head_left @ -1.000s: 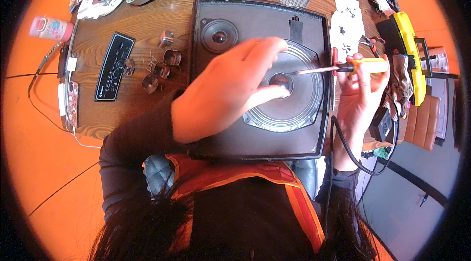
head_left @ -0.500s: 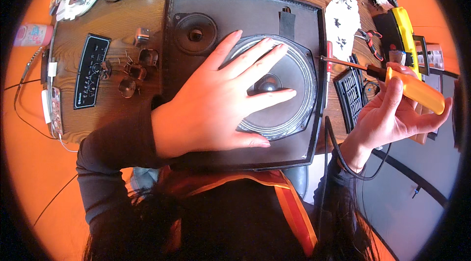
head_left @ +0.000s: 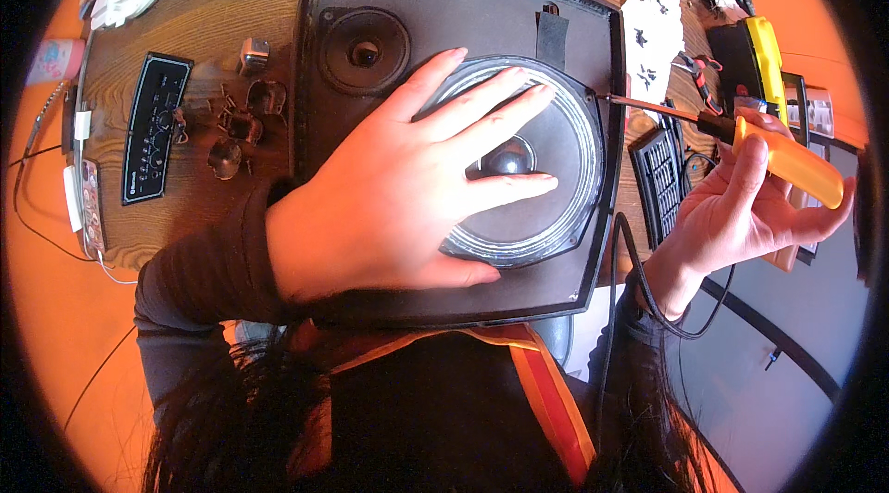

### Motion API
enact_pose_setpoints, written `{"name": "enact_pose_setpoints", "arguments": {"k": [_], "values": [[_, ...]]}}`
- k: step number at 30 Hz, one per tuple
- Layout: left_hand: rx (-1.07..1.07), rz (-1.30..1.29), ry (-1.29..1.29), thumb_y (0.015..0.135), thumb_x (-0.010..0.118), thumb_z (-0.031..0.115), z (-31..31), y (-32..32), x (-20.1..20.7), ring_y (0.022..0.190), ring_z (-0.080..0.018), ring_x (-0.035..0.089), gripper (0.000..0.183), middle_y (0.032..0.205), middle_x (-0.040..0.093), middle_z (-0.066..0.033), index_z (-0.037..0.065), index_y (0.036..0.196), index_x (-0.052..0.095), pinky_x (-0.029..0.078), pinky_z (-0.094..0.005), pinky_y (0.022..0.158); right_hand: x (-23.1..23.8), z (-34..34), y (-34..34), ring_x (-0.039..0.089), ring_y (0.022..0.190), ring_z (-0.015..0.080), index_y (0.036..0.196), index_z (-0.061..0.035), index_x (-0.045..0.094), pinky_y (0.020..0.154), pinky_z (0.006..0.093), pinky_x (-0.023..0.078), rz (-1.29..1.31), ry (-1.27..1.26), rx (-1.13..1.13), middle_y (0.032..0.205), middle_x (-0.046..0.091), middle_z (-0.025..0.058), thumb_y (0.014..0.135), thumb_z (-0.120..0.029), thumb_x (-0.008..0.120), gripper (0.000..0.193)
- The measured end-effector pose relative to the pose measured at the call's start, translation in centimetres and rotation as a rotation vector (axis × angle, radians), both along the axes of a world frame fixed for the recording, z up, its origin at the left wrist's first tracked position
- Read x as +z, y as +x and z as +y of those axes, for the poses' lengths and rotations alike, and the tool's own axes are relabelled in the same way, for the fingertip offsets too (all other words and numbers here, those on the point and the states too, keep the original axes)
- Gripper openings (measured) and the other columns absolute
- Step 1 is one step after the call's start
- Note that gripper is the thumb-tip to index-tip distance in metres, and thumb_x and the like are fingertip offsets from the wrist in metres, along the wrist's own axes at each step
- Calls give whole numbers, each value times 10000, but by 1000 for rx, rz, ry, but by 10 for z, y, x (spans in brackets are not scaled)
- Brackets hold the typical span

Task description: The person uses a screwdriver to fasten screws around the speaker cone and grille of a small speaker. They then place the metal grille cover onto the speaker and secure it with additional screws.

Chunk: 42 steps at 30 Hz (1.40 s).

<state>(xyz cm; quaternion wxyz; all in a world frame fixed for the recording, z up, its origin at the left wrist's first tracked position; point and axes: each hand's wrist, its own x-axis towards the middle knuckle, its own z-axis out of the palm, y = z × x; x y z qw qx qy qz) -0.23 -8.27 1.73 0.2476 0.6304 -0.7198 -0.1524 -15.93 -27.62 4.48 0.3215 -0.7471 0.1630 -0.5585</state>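
Observation:
In front of me a black speaker cabinet (head_left: 444, 294) lies face up, with a large round woofer (head_left: 556, 206) and a smaller tweeter (head_left: 365, 52) in its panel. My left hand (head_left: 398, 169) rests across the woofer, its fingers spread. With my right hand (head_left: 727, 211) I grip a screwdriver (head_left: 792, 164) by its orange handle, out beyond the cabinet's right edge. Its long shaft points left, and the tip is by the cabinet's right rim near the woofer's upper right corner. Whether the tip touches anything I cannot tell.
A black control panel (head_left: 157, 127) and several small metal parts (head_left: 244, 127) lie on the wooden table to the left. On the right are white paper (head_left: 653, 30) with small dark pieces, pliers (head_left: 699, 72), a black keyboard-like piece (head_left: 656, 183) and a looped black cable (head_left: 639, 285).
The view has shifted slightly, so the table items sit a little differently in the picture. Both hands keep nearly the same pose, and the screwdriver is still by the cabinet's right rim.

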Motion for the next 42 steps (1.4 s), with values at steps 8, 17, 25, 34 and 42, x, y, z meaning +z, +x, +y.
{"name": "enact_pose_setpoints", "arguments": {"k": [8,17,25,34,42], "values": [[-45,-30,-56,652,761,423,0,4,-5,1385,-373,273,660,1485,306,-212,229,1260,595,156,-581,1106,-2,-2,-4,640,884,244,1415,-219,167,772,368,590,-57,13,12,1043,578,171,798,86,655,844],[-4,-165,-71,637,765,504,-28,-8,-7,1400,-438,171,986,1444,250,-348,38,1409,366,102,-669,1066,0,-1,-34,636,934,233,1411,-196,188,785,327,585,-246,87,-85,1083,567,173,838,46,642,770],[-18,-106,-144,587,784,458,-29,-8,-15,1357,-420,253,916,1390,332,-308,21,1302,411,124,-674,1055,-4,9,-46,640,923,238,1408,-207,202,760,319,585,-273,141,-124,1083,565,186,838,59,633,763],[-20,-103,-71,582,809,395,-30,-7,-13,1390,-381,214,847,1454,274,-228,74,1262,417,113,-623,1087,-8,3,-46,628,948,236,1413,-219,202,751,327,599,-264,160,-56,1115,538,173,824,54,651,789],[-67,-129,11,608,801,439,-28,-3,-6,1415,-393,161,912,1497,211,-252,77,1341,397,87,-636,1090,-7,6,-27,635,934,244,1433,-261,164,778,358,601,-206,115,-14,1141,515,156,765,92,696,924]]}}
